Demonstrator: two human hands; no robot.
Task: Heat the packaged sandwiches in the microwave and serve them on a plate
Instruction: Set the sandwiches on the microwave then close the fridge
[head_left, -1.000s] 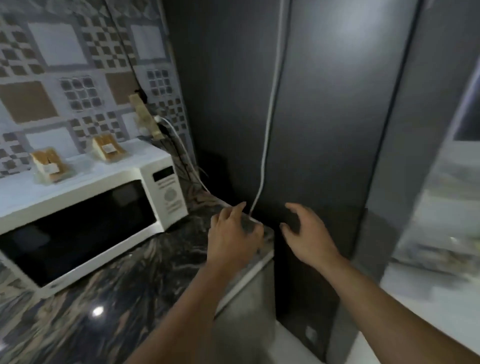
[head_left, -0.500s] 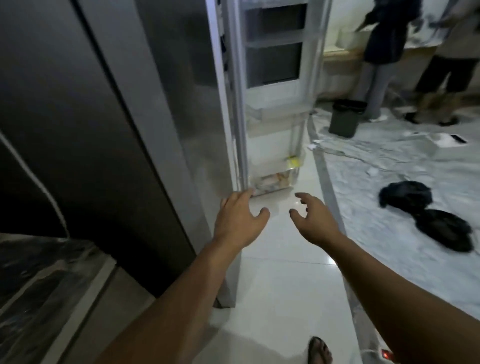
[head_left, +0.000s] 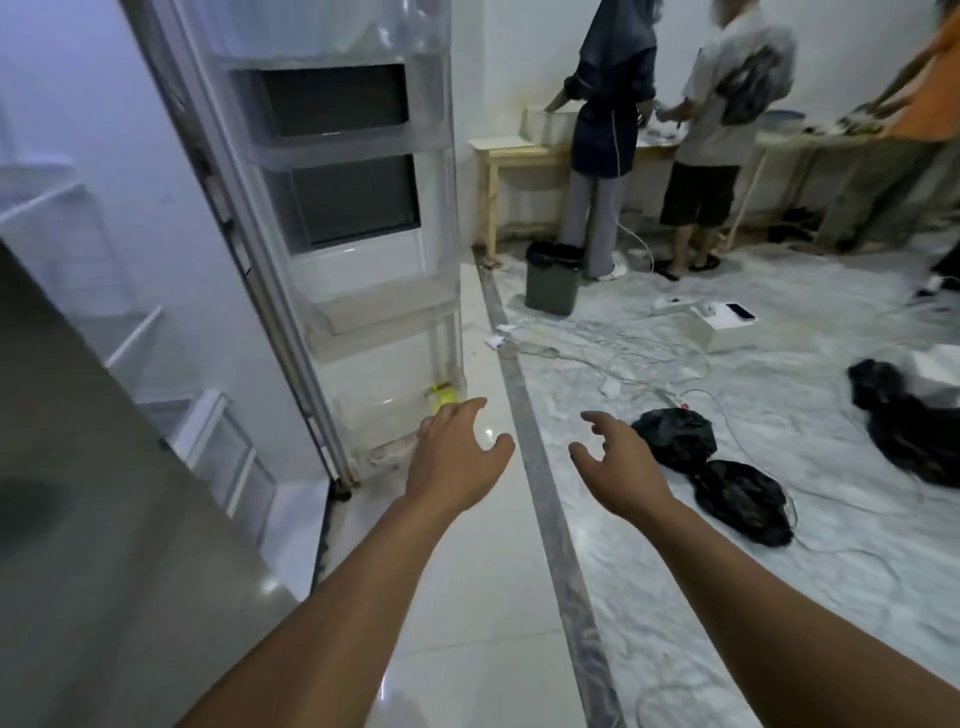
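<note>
My left hand (head_left: 457, 457) and my right hand (head_left: 618, 462) are both held out in front of me over the white floor, fingers spread, holding nothing. To the left the fridge door (head_left: 343, 218) stands swung open, its clear shelves showing. In its lowest door shelf lie a yellow item (head_left: 440, 397) and a pale packet (head_left: 392, 451), too blurred to name. The fridge's white inside (head_left: 119, 249) shows its shelves at the far left. No microwave, sandwich or plate is in view.
Three people stand with their backs to me at a wooden table (head_left: 524, 150) along the far wall. On the floor are a green bin (head_left: 553, 278), black bags (head_left: 717, 467), loose cables (head_left: 623, 353) and a white box (head_left: 722, 322).
My view has swung right, from the microwave and counter past the dark fridge side to the open fridge door and the room. Both hands stayed out in front, empty.
</note>
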